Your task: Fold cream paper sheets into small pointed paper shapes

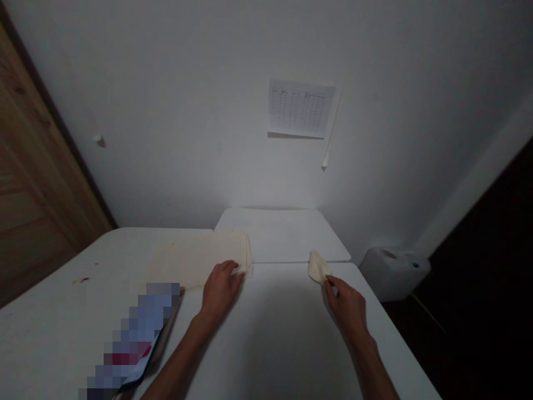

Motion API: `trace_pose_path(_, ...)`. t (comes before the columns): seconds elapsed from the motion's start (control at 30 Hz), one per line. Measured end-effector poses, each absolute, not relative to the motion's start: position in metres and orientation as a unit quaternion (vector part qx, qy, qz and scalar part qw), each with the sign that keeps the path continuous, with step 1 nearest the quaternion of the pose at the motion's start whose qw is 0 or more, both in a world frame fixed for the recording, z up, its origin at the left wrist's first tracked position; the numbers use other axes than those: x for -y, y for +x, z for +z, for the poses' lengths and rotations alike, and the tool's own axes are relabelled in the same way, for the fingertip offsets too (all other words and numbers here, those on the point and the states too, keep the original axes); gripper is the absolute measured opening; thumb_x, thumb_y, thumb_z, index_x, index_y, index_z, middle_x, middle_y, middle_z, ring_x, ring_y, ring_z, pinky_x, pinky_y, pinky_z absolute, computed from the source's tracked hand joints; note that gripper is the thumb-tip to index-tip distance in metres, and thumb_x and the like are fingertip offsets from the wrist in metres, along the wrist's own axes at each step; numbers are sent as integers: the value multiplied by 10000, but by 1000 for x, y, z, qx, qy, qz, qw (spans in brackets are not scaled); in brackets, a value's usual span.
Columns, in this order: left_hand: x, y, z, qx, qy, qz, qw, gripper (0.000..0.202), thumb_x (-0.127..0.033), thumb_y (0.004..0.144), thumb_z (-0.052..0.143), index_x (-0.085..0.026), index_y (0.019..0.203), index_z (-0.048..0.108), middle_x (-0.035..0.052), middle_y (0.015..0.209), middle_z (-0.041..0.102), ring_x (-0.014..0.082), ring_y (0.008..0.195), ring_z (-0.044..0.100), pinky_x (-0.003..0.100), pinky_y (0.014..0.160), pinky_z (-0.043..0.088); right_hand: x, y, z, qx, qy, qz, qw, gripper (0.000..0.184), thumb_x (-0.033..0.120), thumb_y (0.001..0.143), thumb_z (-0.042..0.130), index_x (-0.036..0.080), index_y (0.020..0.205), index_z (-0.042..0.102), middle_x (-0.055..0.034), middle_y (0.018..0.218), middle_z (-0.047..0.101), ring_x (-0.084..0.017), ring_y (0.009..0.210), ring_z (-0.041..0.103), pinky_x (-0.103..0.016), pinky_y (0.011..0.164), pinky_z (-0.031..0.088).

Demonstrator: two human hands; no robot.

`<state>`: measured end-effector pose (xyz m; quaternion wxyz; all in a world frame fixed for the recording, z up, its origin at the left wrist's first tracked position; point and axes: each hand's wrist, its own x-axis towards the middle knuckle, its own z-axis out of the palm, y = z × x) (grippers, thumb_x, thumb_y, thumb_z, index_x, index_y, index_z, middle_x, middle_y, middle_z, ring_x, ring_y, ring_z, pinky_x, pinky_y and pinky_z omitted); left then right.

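A flat cream cloth [194, 258], looking layered at its right edge, lies on the left part of the white table [287, 333]. My left hand [222, 283] rests on its right corner; the fingers are loosely bent, with the thumb apart from them. Between the thumb and fingertips of my right hand [345, 300] is the near corner of a small folded cream cloth piece [318, 268]. That piece lies across the seam between two table panels, apart from the larger cloth.
A pixelated blue-white object with a dark edge [160, 333] lies left of my left forearm. A white box with round openings [395, 272] stands beyond the table's right edge. On the wall hangs a printed sheet [300, 108]. A wooden door [37, 139] is at left.
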<state>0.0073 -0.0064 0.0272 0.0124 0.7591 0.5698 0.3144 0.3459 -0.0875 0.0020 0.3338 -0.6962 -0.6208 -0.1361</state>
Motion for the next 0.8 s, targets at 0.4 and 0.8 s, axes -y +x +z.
trace_pose_path(0.4, -9, 8, 29, -608, 746, 270, 21, 289, -261, 890, 439, -148, 921, 703, 116, 913, 713, 236, 854, 640, 303, 745, 438, 91, 344, 2, 601, -693, -159, 366, 364, 344, 889, 422, 203, 1046, 719, -66, 945, 745, -167, 629, 665, -256, 616, 463)
trace_pose_path(0.8, 54, 20, 18, -519, 790, 327, -10, 297, -255, 941, 396, -188, 940, 685, 87, 934, 701, 216, 870, 620, 315, 802, 476, 95, 289, -2, 631, -619, 40, 465, 304, 354, 871, 508, 164, 974, 722, -48, 717, 705, -128, 472, 529, -258, 557, 444)
